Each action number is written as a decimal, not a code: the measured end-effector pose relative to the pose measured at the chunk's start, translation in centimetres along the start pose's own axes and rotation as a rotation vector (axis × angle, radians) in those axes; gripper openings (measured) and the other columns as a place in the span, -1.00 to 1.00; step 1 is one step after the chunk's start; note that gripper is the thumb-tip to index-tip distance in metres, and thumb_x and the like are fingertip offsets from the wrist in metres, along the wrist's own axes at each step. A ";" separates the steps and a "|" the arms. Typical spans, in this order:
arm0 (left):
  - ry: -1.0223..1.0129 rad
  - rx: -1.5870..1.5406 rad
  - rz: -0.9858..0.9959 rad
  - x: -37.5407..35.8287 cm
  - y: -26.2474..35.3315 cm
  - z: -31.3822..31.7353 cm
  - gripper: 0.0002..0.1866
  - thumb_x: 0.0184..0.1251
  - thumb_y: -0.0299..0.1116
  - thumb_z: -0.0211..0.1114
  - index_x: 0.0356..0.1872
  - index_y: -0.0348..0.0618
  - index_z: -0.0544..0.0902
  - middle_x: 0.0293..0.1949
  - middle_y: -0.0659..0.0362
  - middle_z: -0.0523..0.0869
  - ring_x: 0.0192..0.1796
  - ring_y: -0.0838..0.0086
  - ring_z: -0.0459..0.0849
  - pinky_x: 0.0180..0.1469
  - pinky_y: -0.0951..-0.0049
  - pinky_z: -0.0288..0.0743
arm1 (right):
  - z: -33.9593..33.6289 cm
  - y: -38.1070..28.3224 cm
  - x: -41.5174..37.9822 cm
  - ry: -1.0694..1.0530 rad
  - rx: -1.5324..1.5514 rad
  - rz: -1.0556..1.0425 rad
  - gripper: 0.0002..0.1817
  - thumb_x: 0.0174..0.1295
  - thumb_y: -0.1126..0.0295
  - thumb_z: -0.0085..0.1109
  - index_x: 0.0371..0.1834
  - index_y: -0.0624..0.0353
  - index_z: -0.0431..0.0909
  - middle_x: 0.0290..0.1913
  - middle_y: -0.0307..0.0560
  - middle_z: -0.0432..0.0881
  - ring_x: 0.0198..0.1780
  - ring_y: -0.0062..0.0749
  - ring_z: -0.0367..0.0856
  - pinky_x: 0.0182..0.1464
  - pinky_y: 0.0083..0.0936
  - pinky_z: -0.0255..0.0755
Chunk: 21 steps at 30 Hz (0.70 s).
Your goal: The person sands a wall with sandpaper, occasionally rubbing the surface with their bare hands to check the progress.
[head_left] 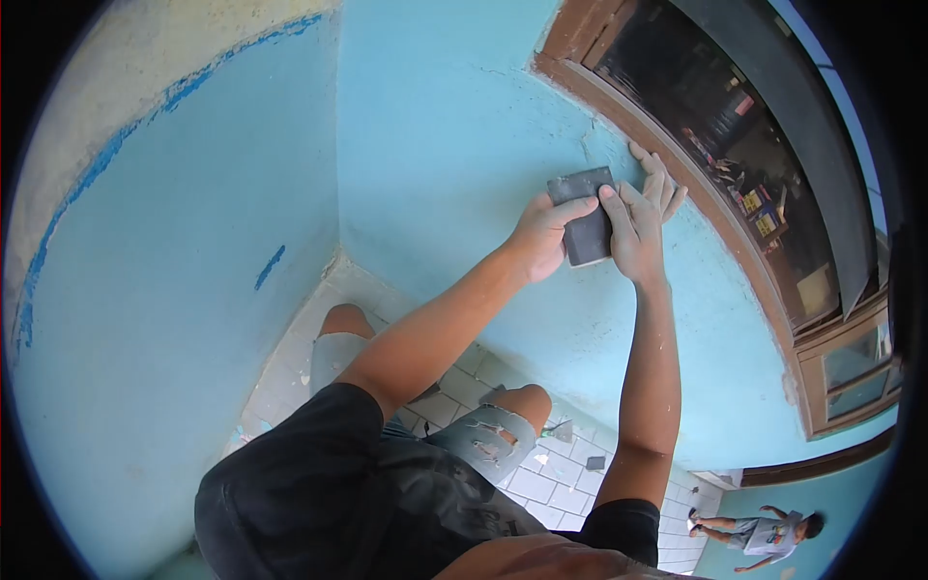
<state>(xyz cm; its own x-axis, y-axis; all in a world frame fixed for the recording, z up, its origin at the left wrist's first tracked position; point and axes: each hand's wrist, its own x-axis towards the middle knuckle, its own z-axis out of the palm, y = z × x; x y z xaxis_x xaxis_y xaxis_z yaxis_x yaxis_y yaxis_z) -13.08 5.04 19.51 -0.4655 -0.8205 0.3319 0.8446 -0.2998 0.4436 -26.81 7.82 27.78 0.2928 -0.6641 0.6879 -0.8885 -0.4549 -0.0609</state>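
A folded piece of dark grey sandpaper (588,230) is between my hands in front of the light blue wall (435,145), beneath the window frame. My left hand (543,237) grips its left side, thumb laid across the front and fingers behind. On the other side my right hand (640,227) pinches the right edge with the thumb, its other fingers stretched up beside the brown window frame (701,179). Pale dust coats the fingers of my right hand. The sandpaper's back is hidden from view.
Below me, the white tiled floor (546,488) holds scattered flakes, a scraper (558,431) and a small dark block (595,463). A person (768,535) stands at the lower right. The window (720,145) opens on the right; a wall corner rises on the left.
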 end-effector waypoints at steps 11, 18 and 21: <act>1.065 1.019 0.589 -4.9 2.3 -22.9 -0.39 0.61 -0.45 -0.12 0.61 -0.26 0.02 0.60 -0.10 -0.01 0.56 0.08 0.24 0.50 0.12 0.24 | -1.5 4.7 2.8 0.141 -0.396 -0.208 -0.63 0.42 0.01 0.19 0.04 0.05 0.64 0.39 -0.07 0.47 0.45 -0.11 0.29 0.45 -0.12 0.02; 0.962 1.256 0.707 1.9 -1.4 -20.6 -0.29 0.68 -0.09 -0.23 0.57 -0.50 -0.04 0.63 -0.23 -0.40 0.64 -0.30 -0.31 0.49 -0.42 -0.60 | 4.0 5.7 4.0 0.543 -0.726 -0.119 -0.48 0.49 -0.21 -0.04 0.05 0.00 0.61 0.20 -0.26 0.66 0.18 -0.32 0.58 0.14 -0.34 0.28; 0.651 1.768 0.891 2.5 -1.4 -21.5 -0.25 0.70 -0.01 -0.34 0.58 -0.49 -0.13 0.63 -0.28 -0.23 0.66 -0.20 -0.37 0.55 -0.23 -0.62 | 5.1 5.8 3.5 0.621 -0.773 -0.109 -0.40 0.48 -0.28 -0.10 0.08 0.03 0.59 0.21 -0.23 0.65 0.20 -0.34 0.56 0.12 -0.34 0.28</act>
<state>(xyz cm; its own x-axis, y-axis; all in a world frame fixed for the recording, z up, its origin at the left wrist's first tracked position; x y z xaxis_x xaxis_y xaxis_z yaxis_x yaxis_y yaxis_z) -9.70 -7.04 1.81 0.3066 -0.5768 0.7572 -0.5507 0.5413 0.6354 -29.19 -0.17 26.19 0.3458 -0.1134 0.9314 -0.9182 0.1634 0.3608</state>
